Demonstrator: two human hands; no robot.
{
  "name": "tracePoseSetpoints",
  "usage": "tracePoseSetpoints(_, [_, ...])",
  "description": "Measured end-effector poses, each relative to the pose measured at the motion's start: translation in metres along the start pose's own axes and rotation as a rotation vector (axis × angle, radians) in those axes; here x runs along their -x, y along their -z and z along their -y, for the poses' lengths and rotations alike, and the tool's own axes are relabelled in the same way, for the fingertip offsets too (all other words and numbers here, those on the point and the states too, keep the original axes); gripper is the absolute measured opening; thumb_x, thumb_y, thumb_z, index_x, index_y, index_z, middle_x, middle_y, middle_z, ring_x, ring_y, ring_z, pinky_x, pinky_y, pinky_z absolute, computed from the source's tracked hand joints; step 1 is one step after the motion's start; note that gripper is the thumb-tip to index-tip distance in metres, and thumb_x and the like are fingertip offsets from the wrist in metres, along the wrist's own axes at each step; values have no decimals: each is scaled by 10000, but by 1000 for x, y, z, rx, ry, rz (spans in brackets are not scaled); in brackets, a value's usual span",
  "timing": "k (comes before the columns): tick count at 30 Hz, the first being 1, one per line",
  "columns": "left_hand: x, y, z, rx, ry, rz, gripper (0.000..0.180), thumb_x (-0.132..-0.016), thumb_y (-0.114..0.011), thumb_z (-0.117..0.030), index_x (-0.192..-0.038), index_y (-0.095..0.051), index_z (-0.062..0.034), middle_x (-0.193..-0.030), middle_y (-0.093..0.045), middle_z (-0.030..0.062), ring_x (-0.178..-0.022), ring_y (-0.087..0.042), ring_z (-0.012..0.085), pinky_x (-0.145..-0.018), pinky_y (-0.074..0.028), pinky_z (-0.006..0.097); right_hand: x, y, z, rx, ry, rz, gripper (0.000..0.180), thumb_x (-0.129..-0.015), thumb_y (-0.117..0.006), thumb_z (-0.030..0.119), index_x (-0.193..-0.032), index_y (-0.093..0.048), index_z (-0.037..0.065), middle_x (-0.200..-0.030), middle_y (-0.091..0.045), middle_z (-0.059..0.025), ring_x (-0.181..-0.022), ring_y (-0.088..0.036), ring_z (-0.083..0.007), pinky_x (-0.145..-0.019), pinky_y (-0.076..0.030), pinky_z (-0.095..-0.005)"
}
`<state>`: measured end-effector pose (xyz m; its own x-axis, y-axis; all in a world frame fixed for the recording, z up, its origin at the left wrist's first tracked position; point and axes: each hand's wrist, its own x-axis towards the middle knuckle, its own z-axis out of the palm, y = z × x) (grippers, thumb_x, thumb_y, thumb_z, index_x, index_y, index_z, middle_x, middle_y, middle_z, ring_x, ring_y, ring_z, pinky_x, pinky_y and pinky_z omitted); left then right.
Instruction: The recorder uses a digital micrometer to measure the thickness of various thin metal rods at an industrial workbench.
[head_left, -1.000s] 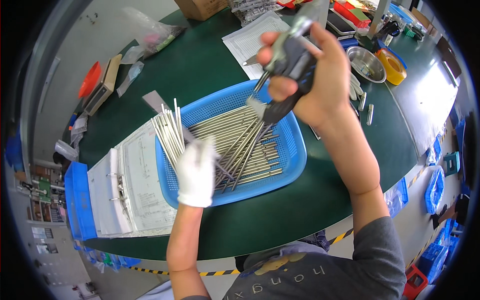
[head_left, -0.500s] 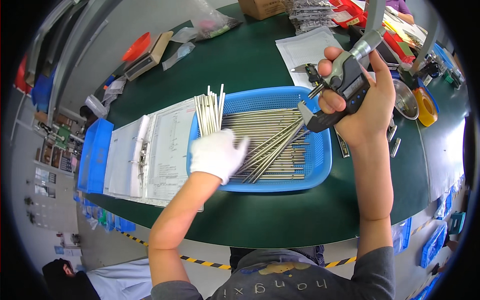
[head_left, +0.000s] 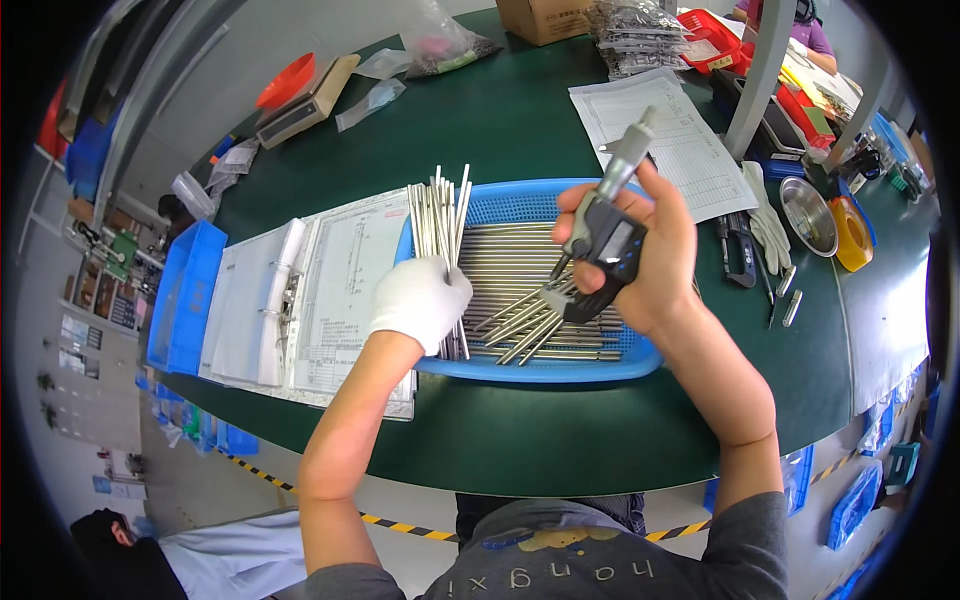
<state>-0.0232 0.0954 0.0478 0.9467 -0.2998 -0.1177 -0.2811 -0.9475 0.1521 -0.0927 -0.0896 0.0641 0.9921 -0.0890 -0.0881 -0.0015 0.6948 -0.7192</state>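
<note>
Comparing with a second ago: green bench (head_left: 520, 130) layout unchanged; blue basket (head_left: 520, 200) of steel rods (head_left: 520, 262) now sits central under both hands. Binder (head_left: 300, 290) lies open just left of it. Gloved left hand (head_left: 420, 300), grip closed around an upright rod bundle (head_left: 440, 215), has lifted it off the basket's left end. Bare right hand (head_left: 655, 260), grip wrapped round the digital micrometer (head_left: 600, 245), has dropped over the rods; measuring apparently continues.
</note>
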Motion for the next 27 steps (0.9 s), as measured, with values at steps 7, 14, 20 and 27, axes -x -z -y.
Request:
tracePoseSetpoints(7, [3, 5, -7, 1463, -38, -66, 272, -840, -497, -263, -693, -542, -38, -542, -451, 2, -445, -429, 80, -417, -354, 198, -3, 0, -18, 7, -122, 18, 617, -823, -237, 511, -836, -525, -34, -667, -546, -142, -391, -424, -152, -369, -360, -243])
tracePoseSetpoints(14, [9, -11, -18, 1877, -133, -103, 251, -882, -426, -207, -760, -518, -8, -575, -484, 48, -460, -459, 101, -433, -407, 210, -6, 7, -8, -60, -105, -2, 618, -837, -198, 505, -853, -517, -24, -682, -553, -143, -388, -409, -160, -385, -349, -251])
tracePoseSetpoints(20, [10, -14, -13, 1842, -179, -137, 224, -886, -411, -197, -813, -500, -4, -694, -524, 80, -509, -497, 103, -460, -444, 223, -9, 7, -5, -129, -184, 0, 601, -848, -189, 490, -837, -512, -15, -675, -543, -147, -359, -383, -163, -349, -333, -259])
tracePoseSetpoints(27, [12, -15, -13, 1797, -207, -99, 218, -887, -402, -188, -815, -494, -3, -720, -526, 93, -525, -504, 104, -467, -450, 230, -8, 7, -4, -122, -204, 30, 617, -847, -175, 498, -836, -509, -20, -675, -542, -154, -354, -384, -163, -338, -341, -249])
